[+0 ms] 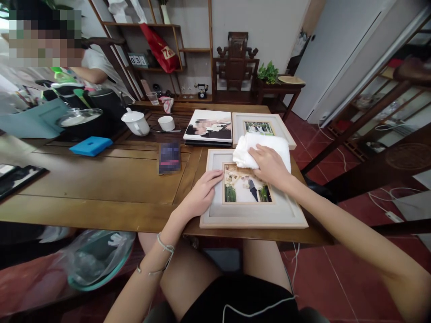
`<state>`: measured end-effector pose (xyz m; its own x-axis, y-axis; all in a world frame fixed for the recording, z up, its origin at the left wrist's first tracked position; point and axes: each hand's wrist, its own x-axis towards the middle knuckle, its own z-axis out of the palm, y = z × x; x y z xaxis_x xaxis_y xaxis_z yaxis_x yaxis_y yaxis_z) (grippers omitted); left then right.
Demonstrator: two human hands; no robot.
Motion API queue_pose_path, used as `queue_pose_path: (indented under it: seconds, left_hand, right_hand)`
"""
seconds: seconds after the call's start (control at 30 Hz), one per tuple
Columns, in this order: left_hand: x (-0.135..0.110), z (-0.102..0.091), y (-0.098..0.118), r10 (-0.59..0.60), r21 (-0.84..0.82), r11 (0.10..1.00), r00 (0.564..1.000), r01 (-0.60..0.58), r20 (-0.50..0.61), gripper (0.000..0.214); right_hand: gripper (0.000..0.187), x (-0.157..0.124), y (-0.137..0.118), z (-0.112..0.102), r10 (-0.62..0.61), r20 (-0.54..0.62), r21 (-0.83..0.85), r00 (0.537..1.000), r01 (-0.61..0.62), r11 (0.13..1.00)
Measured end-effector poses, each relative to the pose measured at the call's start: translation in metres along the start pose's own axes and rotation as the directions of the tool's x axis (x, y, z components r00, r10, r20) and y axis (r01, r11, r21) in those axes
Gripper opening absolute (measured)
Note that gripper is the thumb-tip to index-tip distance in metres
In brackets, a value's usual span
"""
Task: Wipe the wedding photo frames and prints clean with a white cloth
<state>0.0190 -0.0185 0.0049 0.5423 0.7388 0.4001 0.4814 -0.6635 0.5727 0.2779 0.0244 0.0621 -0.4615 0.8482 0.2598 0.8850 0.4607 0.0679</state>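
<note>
A pale framed photograph (252, 214) lies flat near the table's front edge. My left hand (202, 193) rests on its left border, fingers stretched flat. My right hand (271, 167) presses a folded white cloth (247, 146) onto the upper part of the picture, its fingers curled over the cloth. A second framed picture (283, 128) lies just behind, partly under the cloth. Left of that one a frameless photo print (208, 125) sits on a dark stack.
The wooden table (101, 179) carries a blurred card (169, 157), a blue box (90, 146), a white teapot (136, 122), a white cup (166, 123) and a dark frame (16, 177). Another person (90, 67) sits far left. A bin (97, 258) stands below.
</note>
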Motion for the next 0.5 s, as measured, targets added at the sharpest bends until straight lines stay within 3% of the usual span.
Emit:
queue_pose_path:
  seconds: [0.17, 0.3, 0.4, 0.5]
  left_hand:
    - [0.002, 0.002, -0.001, 0.005, -0.009, 1.000, 1.000, -0.006, -0.018, 0.054]
    - [0.002, 0.002, 0.000, -0.011, 0.010, 1.000, 1.000, 0.011, -0.011, 0.053]
    - [0.002, 0.001, 0.002, -0.028, 0.020, 0.999, 1.000, 0.028, 0.007, 0.053]
    - [0.001, 0.000, 0.004, -0.044, 0.012, 0.999, 0.999, 0.044, 0.011, 0.053]
  right_hand:
    - [0.046, -0.008, -0.031, -0.012, -0.169, 0.152, 0.080, 0.974, 0.158, 0.984]
    - [0.046, -0.045, -0.050, -0.049, -0.328, 0.310, 0.210, 0.892, 0.272, 0.939]
    - [0.055, -0.071, -0.047, -0.074, -0.350, 0.376, 0.245, 0.858, 0.272, 0.930]
    - [0.058, -0.077, -0.030, -0.078, -0.277, 0.396, 0.208, 0.876, 0.209, 0.956]
